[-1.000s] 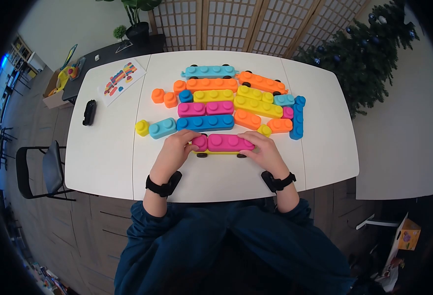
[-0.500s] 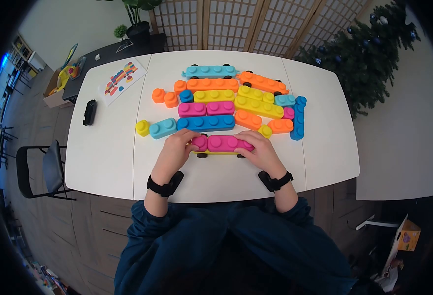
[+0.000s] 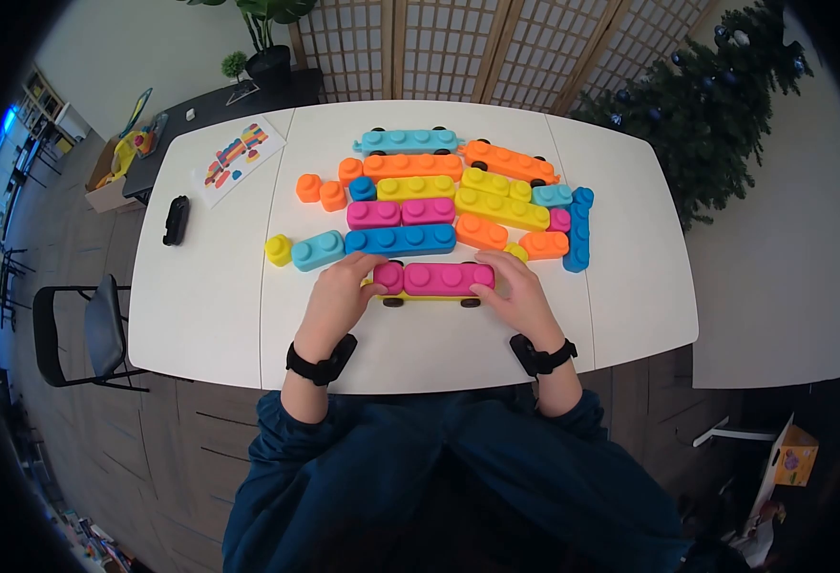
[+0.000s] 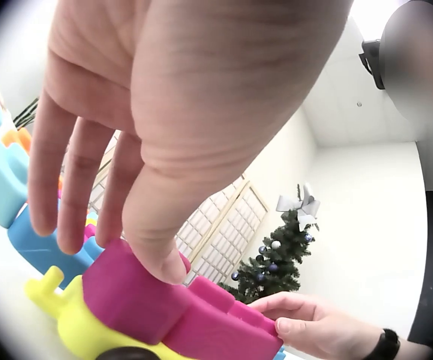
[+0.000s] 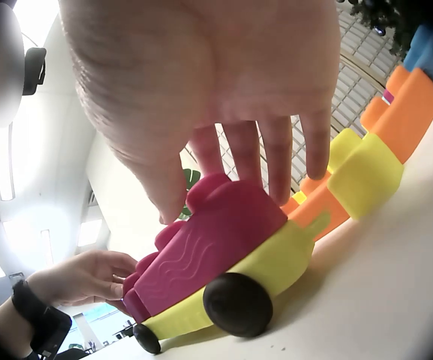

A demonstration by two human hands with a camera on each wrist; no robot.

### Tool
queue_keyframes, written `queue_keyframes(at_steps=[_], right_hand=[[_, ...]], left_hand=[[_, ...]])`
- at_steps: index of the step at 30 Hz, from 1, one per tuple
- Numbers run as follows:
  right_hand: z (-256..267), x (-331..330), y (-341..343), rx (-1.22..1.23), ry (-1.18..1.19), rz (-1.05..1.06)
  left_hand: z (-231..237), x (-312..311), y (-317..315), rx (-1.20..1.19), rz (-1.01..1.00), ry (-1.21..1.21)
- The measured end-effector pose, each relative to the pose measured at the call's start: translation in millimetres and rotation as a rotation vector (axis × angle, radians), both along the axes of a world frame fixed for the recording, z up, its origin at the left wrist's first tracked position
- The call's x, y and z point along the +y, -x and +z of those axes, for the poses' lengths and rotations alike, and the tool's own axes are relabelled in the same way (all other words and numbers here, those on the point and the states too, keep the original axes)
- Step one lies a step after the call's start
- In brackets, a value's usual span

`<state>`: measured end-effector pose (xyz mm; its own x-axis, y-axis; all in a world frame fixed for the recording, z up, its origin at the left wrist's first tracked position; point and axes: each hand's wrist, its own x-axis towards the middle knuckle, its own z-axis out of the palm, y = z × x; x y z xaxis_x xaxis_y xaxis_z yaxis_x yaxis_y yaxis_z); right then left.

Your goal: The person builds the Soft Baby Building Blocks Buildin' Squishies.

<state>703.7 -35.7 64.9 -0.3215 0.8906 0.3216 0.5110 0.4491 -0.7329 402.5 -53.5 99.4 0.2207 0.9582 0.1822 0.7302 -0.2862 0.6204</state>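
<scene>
A yellow wheeled base [image 3: 430,298] with black wheels stands near me on the table, topped by a small pink block [image 3: 388,278] at its left end and a longer pink block [image 3: 449,279] beside it. My left hand [image 3: 342,288] pinches the small block, thumb on the near side and fingertips at the far side. At the other end, my right hand [image 3: 515,291] holds the longer block between thumb and fingers. The right wrist view shows a black wheel [image 5: 238,304] under the yellow base and the pink block [image 5: 212,244] seated on top.
Just beyond lie a long blue block [image 3: 401,241], a light blue block [image 3: 318,250] and rows of orange, yellow and pink blocks. Turquoise [image 3: 409,141] and orange [image 3: 508,162] wheeled bases stand at the back. A printed picture sheet [image 3: 239,160] and black object [image 3: 176,221] lie left.
My right hand has shifted slightly right along the longer pink block, uncovering more of its top. The left hand and the wheeled base have stayed nearly in place.
</scene>
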Motion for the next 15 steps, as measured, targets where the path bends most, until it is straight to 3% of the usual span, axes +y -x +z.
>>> queue_keyframes(at_steps=[15], right_hand=[[-4,1,-4,0.086,0.11,0.001]], left_hand=[[-9,0,1,-0.1,0.034,0.023]])
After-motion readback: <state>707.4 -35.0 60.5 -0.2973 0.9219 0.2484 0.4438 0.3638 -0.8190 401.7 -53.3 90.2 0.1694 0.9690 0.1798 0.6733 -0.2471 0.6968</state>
